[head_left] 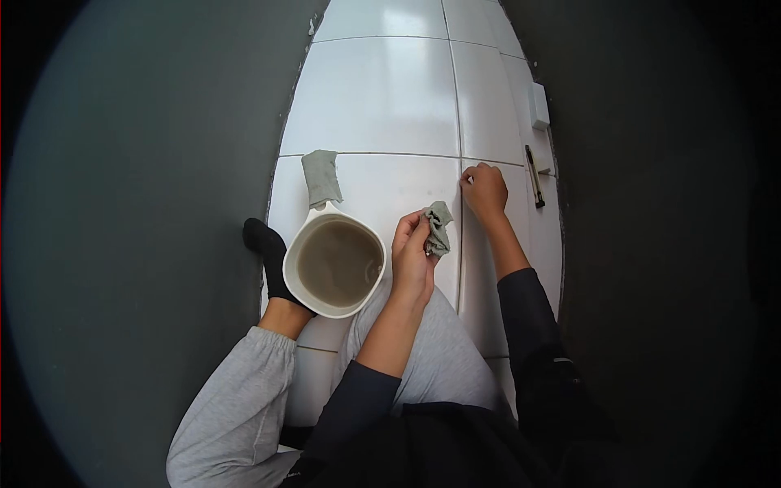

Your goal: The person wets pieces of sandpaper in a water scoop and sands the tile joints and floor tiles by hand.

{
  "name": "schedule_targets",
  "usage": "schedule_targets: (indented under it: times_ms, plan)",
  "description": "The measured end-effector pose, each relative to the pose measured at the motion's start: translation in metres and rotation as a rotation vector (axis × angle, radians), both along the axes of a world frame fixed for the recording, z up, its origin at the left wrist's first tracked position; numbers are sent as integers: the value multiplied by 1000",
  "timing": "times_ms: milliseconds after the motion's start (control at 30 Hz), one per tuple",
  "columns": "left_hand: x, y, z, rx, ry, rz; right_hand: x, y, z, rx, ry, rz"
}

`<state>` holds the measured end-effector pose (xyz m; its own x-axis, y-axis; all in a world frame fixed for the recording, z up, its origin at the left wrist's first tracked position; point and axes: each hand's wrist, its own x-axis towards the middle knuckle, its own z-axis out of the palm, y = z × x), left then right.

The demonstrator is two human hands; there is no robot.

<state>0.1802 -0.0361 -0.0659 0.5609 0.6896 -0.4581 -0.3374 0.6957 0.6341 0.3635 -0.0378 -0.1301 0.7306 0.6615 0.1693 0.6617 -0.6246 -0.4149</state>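
My left hand is closed around a crumpled grey-green cloth, held over the white tiles. To its left stands a white handled tub with murky brownish water in it. My right hand rests at the joint between two tiles, its fingers curled together. Whatever those fingers pinch, if anything, is hidden or too small to make out. A second grey-green cloth lies flat on the tiles, touching the tub's handle.
White tiles with dark joints run forward between two dark grey surfaces. A utility knife lies along the right edge, near a white block and a smaller white piece. My socked foot is left of the tub.
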Motion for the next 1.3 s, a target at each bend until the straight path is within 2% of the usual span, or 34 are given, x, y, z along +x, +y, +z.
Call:
schedule_targets:
  times_ms: [167, 300, 400, 567, 667, 800, 867, 967, 1100, 1167, 1300]
  plan:
    - [3, -3, 1, -29, 4, -6, -38, -46, 4, -39, 119, 47]
    - [3, -5, -2, -17, 9, -28, -28, -40, 5, -25, 183, 15]
    - [1, -2, 1, 0, 11, -19, -17, -24, -1, 71, 157, -1]
    - [1, 1, -1, -4, 12, -11, -32, -39, -4, 129, -54, 80]
    - [2, -3, -2, -17, 18, -1, -47, -53, -10, 53, -205, 106]
    - [1, -2, -1, 2, 11, -28, -54, -59, -9, 57, -188, 100]
    - [0, -1, -1, 8, 9, -17, -53, -60, -7, 103, -51, 68]
    - [1, -2, -1, 0, 4, -5, -51, -61, -4, 109, 13, 52]
    - [1, -2, 1, 0, 9, -11, -53, -62, -3, 91, -4, 64]
    - [1, -2, 1, -1, 12, -12, -57, -62, -3, 6, -150, 87]
    - [1, -2, -1, -9, 7, -5, -62, -57, -9, -76, -173, 82]
